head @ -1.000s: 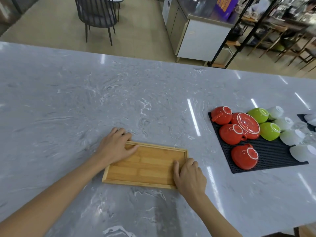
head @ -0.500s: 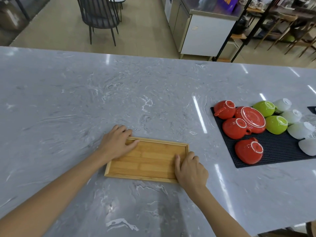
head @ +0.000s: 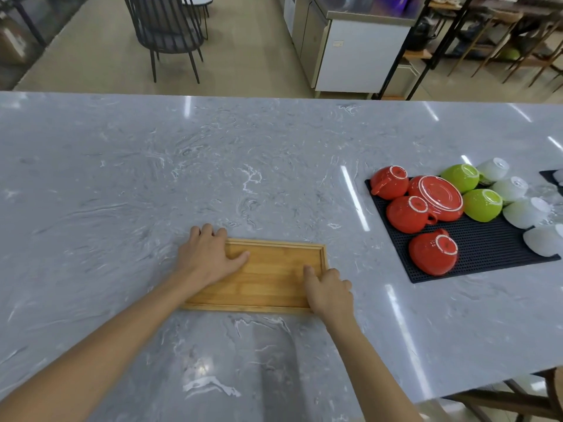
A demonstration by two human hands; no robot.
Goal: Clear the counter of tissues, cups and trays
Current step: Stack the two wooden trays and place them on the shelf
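A shallow bamboo tray (head: pixel 268 278) lies flat on the grey marble counter (head: pixel 213 166), near the front middle. My left hand (head: pixel 207 257) grips its left end, thumb inside the tray and fingers curled over the far left corner. My right hand (head: pixel 330 290) holds the near right corner, thumb resting inside the rim. To the right, a black rubber mat (head: pixel 487 254) carries upturned red cups (head: pixel 432 249), a red saucer (head: pixel 438 197), green cups (head: pixel 481 205) and white cups (head: pixel 524 213). No tissues are visible.
A second black mat (head: pixel 553 178) shows at the right edge. Beyond the counter stand a dark wire chair (head: pixel 167 35), a white cabinet (head: pixel 359 53) and black shelving (head: pixel 432 41). The counter's near right corner ends around (head: pixel 487 391).
Both hands stay on the tray, which has hardly shifted on the counter. My head has tilted up a little, so more of the floor and furniture beyond shows.
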